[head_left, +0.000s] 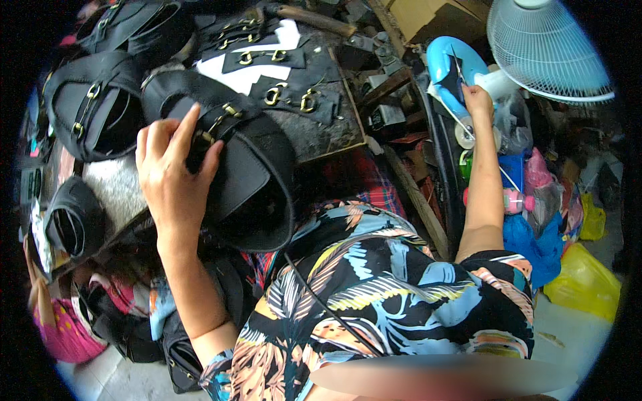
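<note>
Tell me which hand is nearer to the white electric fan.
Right. The right hand reaches out to a blue object just beside the white fan; the left hand rests on a black leather bag, far across.

Soft, even daylight fills the scene, brightest at the right, where the white fan [548,47] nearly washes out. The black bags [247,167] on the worktop [117,184] swallow detail. Fisheye bending curves straight edges toward a dark, vignetted rim. A smeared band blurs the lower edge; the light's source is perhaps upper right.
</note>
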`<action>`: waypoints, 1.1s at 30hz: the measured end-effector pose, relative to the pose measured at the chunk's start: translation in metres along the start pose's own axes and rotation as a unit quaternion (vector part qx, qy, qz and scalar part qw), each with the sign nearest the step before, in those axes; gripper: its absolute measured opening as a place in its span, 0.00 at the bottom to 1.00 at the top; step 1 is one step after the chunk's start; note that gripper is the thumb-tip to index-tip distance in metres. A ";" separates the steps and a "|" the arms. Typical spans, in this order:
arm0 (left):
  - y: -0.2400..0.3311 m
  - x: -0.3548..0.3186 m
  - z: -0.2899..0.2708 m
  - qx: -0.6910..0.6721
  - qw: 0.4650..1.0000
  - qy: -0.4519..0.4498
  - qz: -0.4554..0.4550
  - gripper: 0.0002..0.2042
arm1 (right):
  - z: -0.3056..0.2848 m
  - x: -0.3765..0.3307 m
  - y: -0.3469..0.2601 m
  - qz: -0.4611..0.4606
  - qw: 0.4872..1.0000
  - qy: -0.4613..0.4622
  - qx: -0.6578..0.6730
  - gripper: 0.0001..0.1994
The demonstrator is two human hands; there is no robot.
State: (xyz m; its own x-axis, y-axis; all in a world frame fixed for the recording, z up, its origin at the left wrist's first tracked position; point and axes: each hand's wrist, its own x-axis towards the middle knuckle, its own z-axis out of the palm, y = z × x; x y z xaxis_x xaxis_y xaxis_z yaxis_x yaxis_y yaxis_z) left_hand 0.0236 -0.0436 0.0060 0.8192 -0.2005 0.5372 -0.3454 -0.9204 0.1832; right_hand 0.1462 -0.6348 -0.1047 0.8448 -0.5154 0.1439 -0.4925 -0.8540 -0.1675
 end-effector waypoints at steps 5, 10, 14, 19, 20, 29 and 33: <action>0.008 -0.002 -0.008 -0.168 0.980 -0.009 -0.107 0.18 | 0.010 0.023 0.045 0.057 0.995 0.022 -0.078 0.26; -0.002 -0.017 -0.014 -0.412 0.869 0.007 -0.273 0.15 | 0.011 0.029 0.062 0.002 0.992 0.030 -0.122 0.25; -0.013 -0.027 -0.020 -0.609 0.731 -0.007 -0.307 0.16 | -0.024 0.012 0.002 -0.066 0.991 0.055 -0.103 0.18; -0.014 -0.031 -0.021 -0.752 0.603 -0.012 -0.266 0.18 | -0.078 -0.087 -0.165 -0.344 0.819 -0.121 0.442 0.13; -0.013 -0.031 -0.022 -0.757 0.595 -0.014 -0.272 0.18 | -0.091 -0.117 -0.193 -0.384 0.795 -0.158 0.443 0.15; -0.007 -0.049 -0.032 -0.716 0.622 -0.005 -0.316 0.17 | -0.114 -0.238 -0.326 -0.360 0.458 -0.524 0.622 0.27; -0.012 -0.058 -0.031 -0.713 0.620 -0.007 -0.327 0.17 | -0.104 -0.247 -0.333 -0.266 0.360 -0.587 0.675 0.28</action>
State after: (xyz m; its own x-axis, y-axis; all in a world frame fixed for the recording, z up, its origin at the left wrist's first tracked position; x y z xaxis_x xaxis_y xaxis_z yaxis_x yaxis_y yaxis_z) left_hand -0.0339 -0.0106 -0.0016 0.9980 0.0466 -0.0423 0.0186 0.4242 0.9054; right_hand 0.0794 -0.2302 0.0171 0.6412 0.7567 0.1275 -0.3136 0.4100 -0.8564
